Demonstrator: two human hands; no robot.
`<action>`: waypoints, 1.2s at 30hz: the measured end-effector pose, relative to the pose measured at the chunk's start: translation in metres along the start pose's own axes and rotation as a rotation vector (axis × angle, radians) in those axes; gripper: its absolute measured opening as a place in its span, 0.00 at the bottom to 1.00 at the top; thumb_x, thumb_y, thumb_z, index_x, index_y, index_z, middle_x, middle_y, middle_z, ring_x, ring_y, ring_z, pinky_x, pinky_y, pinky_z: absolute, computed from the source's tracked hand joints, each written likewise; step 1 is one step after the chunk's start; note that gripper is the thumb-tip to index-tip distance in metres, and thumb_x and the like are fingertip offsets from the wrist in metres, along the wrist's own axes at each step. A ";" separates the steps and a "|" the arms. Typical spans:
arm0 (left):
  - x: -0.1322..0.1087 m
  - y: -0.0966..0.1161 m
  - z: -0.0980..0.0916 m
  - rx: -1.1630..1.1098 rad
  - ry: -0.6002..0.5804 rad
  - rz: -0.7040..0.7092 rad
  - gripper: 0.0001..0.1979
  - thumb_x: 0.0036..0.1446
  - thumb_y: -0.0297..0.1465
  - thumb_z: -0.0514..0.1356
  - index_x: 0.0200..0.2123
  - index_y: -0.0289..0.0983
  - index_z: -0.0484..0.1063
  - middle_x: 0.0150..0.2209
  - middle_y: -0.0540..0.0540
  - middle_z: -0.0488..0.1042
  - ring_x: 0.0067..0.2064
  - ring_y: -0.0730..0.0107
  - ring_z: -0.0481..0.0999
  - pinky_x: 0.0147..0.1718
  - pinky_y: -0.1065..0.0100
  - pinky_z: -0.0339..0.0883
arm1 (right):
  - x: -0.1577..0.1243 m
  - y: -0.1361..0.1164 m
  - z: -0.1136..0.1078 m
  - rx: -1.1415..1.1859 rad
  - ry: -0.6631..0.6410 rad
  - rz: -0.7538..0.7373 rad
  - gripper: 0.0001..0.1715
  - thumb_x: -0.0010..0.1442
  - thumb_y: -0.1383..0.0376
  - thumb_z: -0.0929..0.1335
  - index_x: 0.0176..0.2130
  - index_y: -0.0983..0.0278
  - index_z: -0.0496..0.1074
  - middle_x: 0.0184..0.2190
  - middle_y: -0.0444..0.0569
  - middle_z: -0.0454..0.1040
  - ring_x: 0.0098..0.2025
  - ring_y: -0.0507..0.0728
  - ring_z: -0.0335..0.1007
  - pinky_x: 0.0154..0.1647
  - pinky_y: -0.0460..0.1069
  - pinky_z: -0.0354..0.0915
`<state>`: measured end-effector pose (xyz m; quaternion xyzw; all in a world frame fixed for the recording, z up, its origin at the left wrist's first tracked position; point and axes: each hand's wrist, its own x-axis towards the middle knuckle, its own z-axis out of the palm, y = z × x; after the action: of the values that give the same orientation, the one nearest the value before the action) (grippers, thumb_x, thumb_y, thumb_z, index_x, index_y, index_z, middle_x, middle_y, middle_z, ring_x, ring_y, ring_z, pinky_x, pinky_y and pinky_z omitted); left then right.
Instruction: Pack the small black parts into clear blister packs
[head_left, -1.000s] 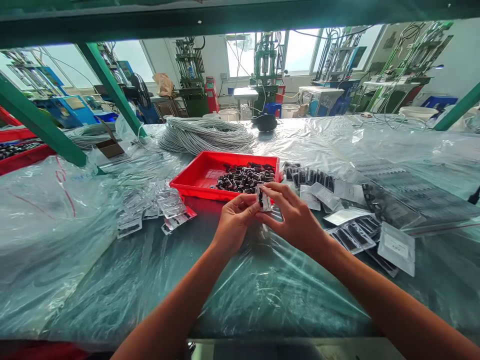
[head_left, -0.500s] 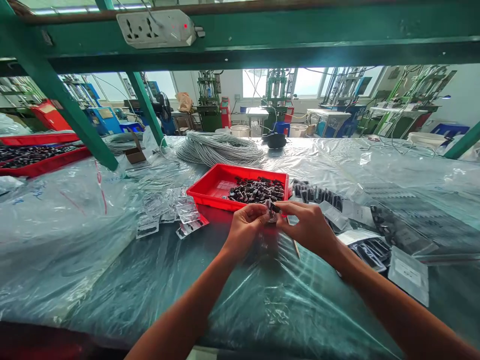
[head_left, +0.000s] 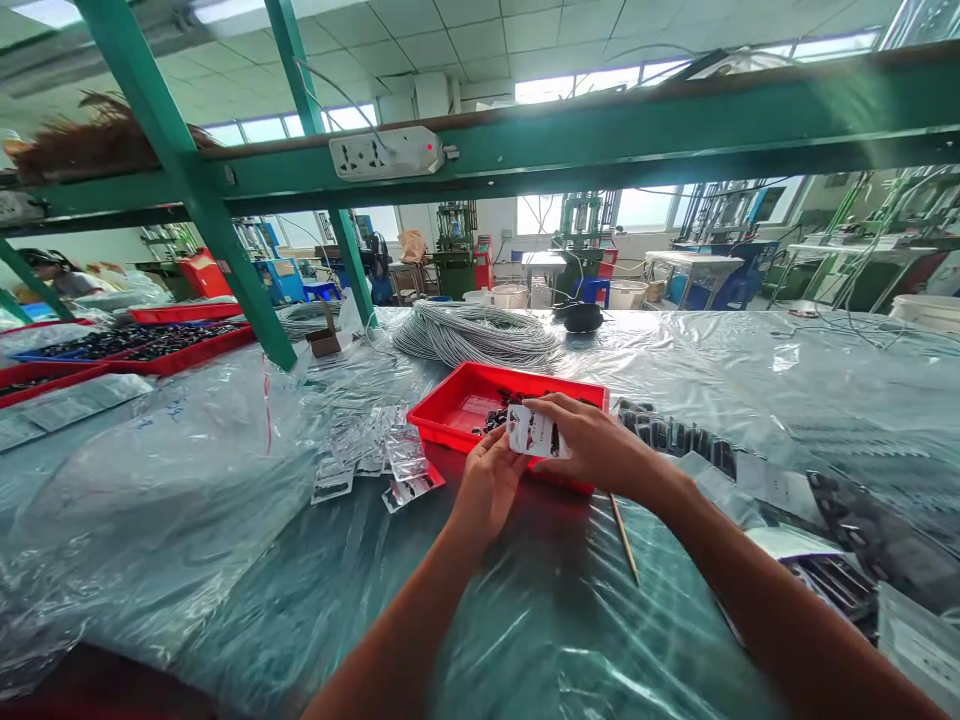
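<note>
Between my two hands is a small clear packet with white printing point(head_left: 534, 432), upright and facing me. My left hand point(head_left: 486, 480) pinches its lower left edge with thumb and fingertips. My right hand point(head_left: 596, 438) grips the right side, fingers over the top and thumb below. Dark bits show through the packet; their kind cannot be made out. Just behind the hands stands a red tray point(head_left: 442, 412) with small black parts point(head_left: 495, 418) in it, partly hidden by my right hand. A pile of flat clear packets point(head_left: 364, 445) lies to the left of the tray.
Right of the tray runs a row of packets with black contents point(head_left: 679, 435). A thin wooden stick point(head_left: 624, 540) lies near my right forearm. Behind the tray is a coil of grey cable point(head_left: 480, 335). A green frame post point(head_left: 232, 260) rises at left; a large plastic bag point(head_left: 195, 450) lies there.
The view has tilted up and turned left. The packet has been turned so its white printed face shows, and my right hand has shifted over its top right side.
</note>
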<state>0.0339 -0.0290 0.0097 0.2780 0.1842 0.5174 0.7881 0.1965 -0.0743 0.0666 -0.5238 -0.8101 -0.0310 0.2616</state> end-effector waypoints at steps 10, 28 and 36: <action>-0.001 -0.001 -0.002 0.233 -0.112 0.046 0.18 0.46 0.30 0.74 0.42 0.36 0.78 0.42 0.46 0.81 0.46 0.68 0.78 0.50 0.69 0.68 | -0.005 -0.007 0.016 -0.266 0.235 -0.067 0.33 0.56 0.66 0.74 0.60 0.66 0.69 0.54 0.63 0.69 0.54 0.70 0.67 0.52 0.64 0.69; 0.009 0.002 -0.015 0.359 -0.101 0.087 0.16 0.38 0.34 0.76 0.33 0.37 0.80 0.33 0.49 0.80 0.38 0.72 0.76 0.45 0.70 0.67 | -0.002 0.002 0.038 0.199 0.275 -0.005 0.20 0.60 0.66 0.71 0.52 0.62 0.76 0.50 0.53 0.79 0.50 0.62 0.77 0.53 0.55 0.72; 0.011 0.001 -0.014 0.357 0.055 0.129 0.16 0.41 0.33 0.75 0.32 0.34 0.76 0.33 0.48 0.78 0.35 0.72 0.76 0.41 0.68 0.69 | 0.005 0.017 0.029 0.084 0.398 0.297 0.15 0.64 0.63 0.66 0.46 0.65 0.78 0.41 0.55 0.80 0.42 0.63 0.79 0.45 0.58 0.73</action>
<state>0.0297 -0.0155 -0.0008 0.4104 0.2763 0.5334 0.6861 0.1984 -0.0533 0.0403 -0.6092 -0.6576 -0.0610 0.4389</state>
